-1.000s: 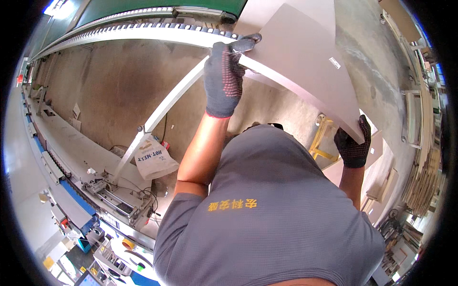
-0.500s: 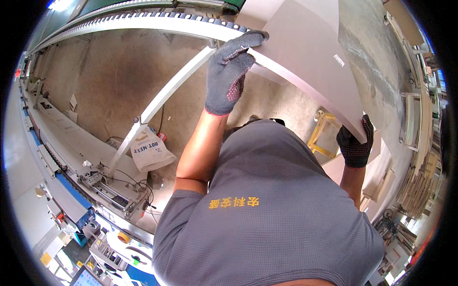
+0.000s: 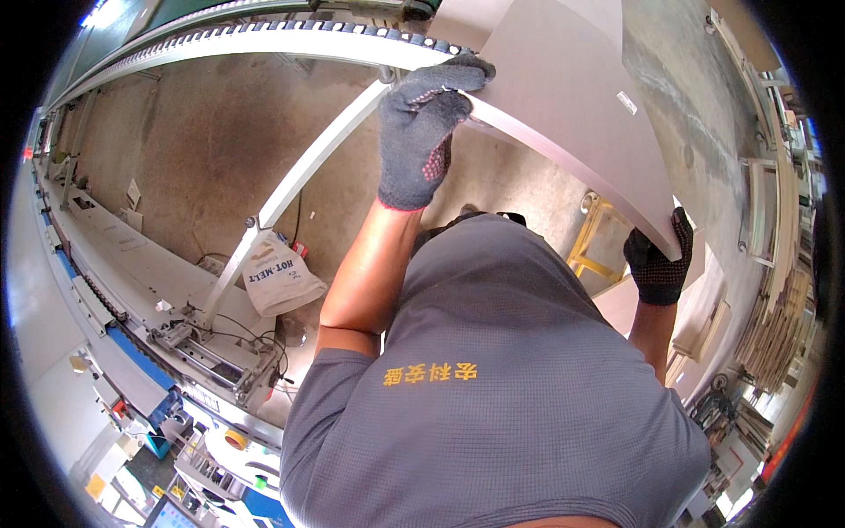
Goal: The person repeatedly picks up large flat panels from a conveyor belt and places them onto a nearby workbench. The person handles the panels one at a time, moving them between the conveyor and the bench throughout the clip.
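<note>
While the view looks straight down over the person's own chest, the scene reads from body outward.

Shirt: a grey waffle-knit shirt with yellow characters on it fills the lower middle.

Right hand: in a dark knitted glove with grip dots, curled shut around the near corner of a large flat panel, fingers wrapped under its edge.

Left hand: gloved the same way, with a red cuff line, arm stretched forward – fingers hooked closed over the panel's long left edge, farther out.

Panel: pale grey-beige board, smooth matt face, thin straight edge with a lighter band; it is held up in the air between both hands, slanting from the lower right up toward the top centre, its far end at the conveyor.

Handling, as a judgement: both grips should stay firm and the board level – a thin wide sheet will likely flex or twist if one hand leads, and the far end should meet the rollers squarely.

Sack: a white printed bag sits on the floor by a slanted metal brace.

Floor: bare, stained concrete.

Conveyor: a long curved rail of small rollers crosses the top.

Machine: a long pale machine bed with cables and blue trim runs down the left side.

Far right: stacked boards, blurred.
</note>
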`<state>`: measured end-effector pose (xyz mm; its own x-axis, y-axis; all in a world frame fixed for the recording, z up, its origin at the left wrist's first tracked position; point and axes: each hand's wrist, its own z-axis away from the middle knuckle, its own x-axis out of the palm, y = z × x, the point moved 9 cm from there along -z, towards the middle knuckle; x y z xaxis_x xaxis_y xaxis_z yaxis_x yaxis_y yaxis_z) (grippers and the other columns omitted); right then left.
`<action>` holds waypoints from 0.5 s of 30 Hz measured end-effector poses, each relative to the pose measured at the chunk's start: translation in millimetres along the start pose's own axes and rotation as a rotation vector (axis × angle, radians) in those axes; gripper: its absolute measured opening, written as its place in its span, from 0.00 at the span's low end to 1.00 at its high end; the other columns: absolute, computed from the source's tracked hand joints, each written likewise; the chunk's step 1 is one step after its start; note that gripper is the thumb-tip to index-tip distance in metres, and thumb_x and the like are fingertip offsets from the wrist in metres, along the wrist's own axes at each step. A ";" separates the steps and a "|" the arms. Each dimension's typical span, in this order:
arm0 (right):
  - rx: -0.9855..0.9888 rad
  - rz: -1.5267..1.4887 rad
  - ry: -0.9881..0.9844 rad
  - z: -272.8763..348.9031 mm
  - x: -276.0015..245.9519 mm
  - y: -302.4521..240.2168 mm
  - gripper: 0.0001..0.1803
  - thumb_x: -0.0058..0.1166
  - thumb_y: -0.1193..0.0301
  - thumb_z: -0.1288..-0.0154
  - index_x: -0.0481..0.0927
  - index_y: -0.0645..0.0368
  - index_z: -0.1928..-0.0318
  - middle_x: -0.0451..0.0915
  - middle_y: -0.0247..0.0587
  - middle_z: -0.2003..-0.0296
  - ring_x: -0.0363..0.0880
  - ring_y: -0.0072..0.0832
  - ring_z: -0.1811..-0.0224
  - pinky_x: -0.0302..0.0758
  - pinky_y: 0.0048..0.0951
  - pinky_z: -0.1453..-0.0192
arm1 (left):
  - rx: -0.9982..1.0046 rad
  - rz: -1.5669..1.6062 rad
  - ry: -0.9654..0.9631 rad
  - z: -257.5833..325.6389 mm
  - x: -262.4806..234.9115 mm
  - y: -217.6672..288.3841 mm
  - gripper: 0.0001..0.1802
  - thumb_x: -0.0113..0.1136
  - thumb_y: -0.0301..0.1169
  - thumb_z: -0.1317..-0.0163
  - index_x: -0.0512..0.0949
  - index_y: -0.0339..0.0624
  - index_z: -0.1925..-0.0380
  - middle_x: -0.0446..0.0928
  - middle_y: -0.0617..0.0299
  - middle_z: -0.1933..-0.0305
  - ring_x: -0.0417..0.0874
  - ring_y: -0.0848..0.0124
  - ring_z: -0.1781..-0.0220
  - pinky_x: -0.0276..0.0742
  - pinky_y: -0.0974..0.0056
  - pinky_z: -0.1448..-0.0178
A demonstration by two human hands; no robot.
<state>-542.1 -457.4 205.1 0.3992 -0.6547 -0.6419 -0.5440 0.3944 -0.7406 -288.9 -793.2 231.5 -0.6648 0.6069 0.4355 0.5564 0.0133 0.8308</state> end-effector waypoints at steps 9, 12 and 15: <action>-0.048 0.065 -0.095 -5.2 6.9 -35.4 0.12 0.51 0.70 0.37 0.70 0.61 0.55 0.79 0.42 0.60 0.77 0.30 0.53 0.68 0.30 0.39 | 0.247 -0.383 -0.061 1.2 8.6 29.3 0.07 0.52 0.22 0.41 0.80 0.34 0.67 0.82 0.51 0.56 0.82 0.64 0.55 0.76 0.63 0.49; 0.425 -0.715 -0.076 0.9 8.6 21.6 0.14 0.53 0.69 0.38 0.70 0.62 0.54 0.79 0.43 0.60 0.78 0.32 0.53 0.69 0.32 0.40 | 0.217 -0.559 -0.068 -1.0 13.5 38.6 0.07 0.52 0.22 0.41 0.80 0.35 0.67 0.82 0.54 0.58 0.83 0.67 0.58 0.78 0.65 0.55; 0.221 -0.277 -0.046 1.0 -0.2 22.7 0.20 0.57 0.68 0.42 0.69 0.63 0.52 0.79 0.45 0.60 0.78 0.36 0.53 0.70 0.34 0.40 | 0.223 -0.674 -0.049 -5.0 12.3 39.5 0.07 0.52 0.22 0.40 0.78 0.37 0.65 0.82 0.57 0.61 0.83 0.71 0.60 0.78 0.66 0.59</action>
<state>-553.8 -447.7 188.3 0.5447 -0.7288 -0.4149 -0.2397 0.3389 -0.9098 -277.6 -789.3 271.4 -0.8797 0.4444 -0.1691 0.1240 0.5578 0.8207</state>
